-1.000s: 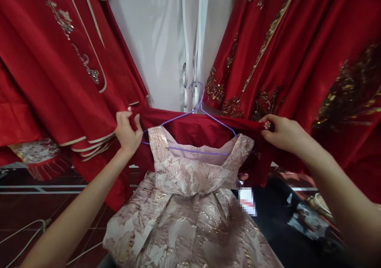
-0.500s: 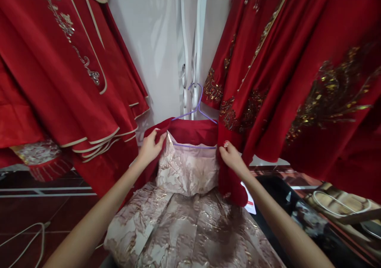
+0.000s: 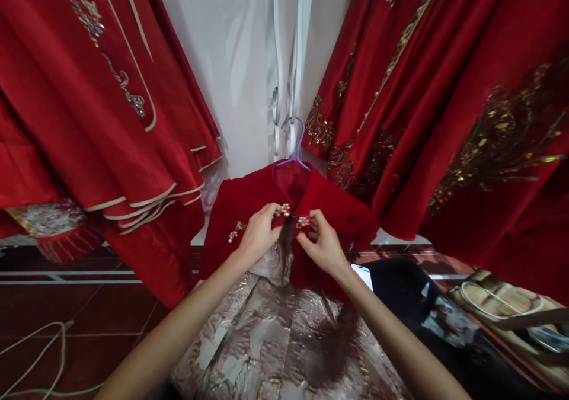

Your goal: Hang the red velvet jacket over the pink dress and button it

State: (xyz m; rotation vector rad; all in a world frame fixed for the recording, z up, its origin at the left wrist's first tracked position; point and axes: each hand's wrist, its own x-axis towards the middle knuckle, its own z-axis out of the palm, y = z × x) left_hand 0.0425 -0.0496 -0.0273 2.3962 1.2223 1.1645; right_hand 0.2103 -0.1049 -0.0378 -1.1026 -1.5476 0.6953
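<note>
A small red velvet jacket (image 3: 242, 201) hangs on a purple wire hanger (image 3: 294, 145) over a pink and gold brocade dress (image 3: 275, 341). Only the dress skirt shows below the jacket. My left hand (image 3: 260, 231) pinches the jacket's left front edge at a jewelled clasp (image 3: 283, 210). My right hand (image 3: 322, 243) pinches the right front edge at the matching clasp (image 3: 303, 222). The two edges almost meet at the chest. A second jewelled ornament (image 3: 235, 231) sits lower on the left panel.
Long red embroidered gowns hang at the left (image 3: 89, 109) and at the right (image 3: 444, 104). A white door (image 3: 240, 62) stands behind. A white cord (image 3: 31, 352) lies on the dark red floor tiles. A black cloth (image 3: 427, 305) and a phone (image 3: 362, 274) lie at the lower right.
My hands have drawn the two red jacket fronts inward from spread wide to nearly closed over the dress bodice, and now grip the clasps at the centre.
</note>
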